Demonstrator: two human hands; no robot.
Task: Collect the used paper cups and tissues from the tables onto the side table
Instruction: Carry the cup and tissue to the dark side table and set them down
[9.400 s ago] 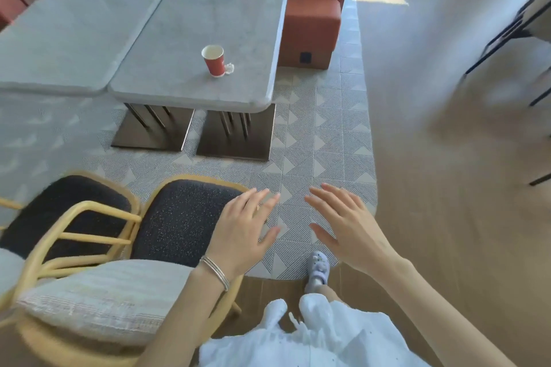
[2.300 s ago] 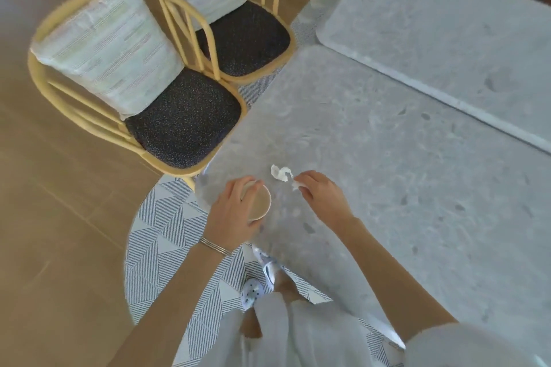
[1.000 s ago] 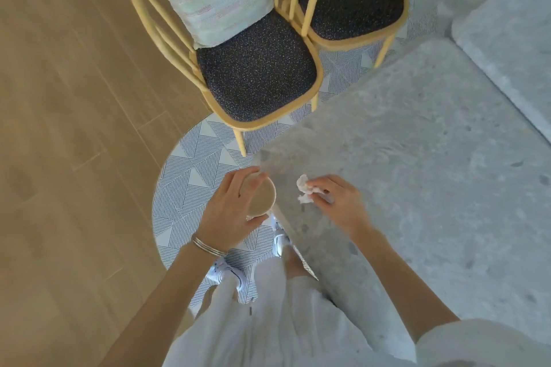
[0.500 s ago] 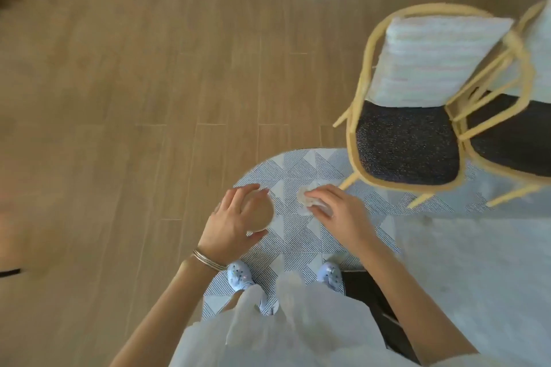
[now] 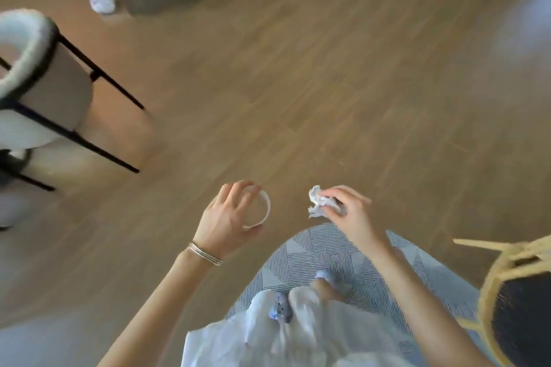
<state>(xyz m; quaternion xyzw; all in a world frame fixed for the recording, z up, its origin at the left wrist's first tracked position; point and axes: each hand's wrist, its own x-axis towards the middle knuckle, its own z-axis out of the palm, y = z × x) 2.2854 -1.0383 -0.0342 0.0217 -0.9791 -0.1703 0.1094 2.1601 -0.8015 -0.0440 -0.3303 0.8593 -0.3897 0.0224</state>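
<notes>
Paper cup [image 5: 258, 211], tissue [image 5: 317, 202] — open floor [image 5: 298, 83] ahead

text: none legible | labels: none | brands: none | numbers: none | signs: none

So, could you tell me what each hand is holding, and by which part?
The left hand grips the paper cup around its upper wall; the right hand pinches the crumpled tissue by one side.
</notes>
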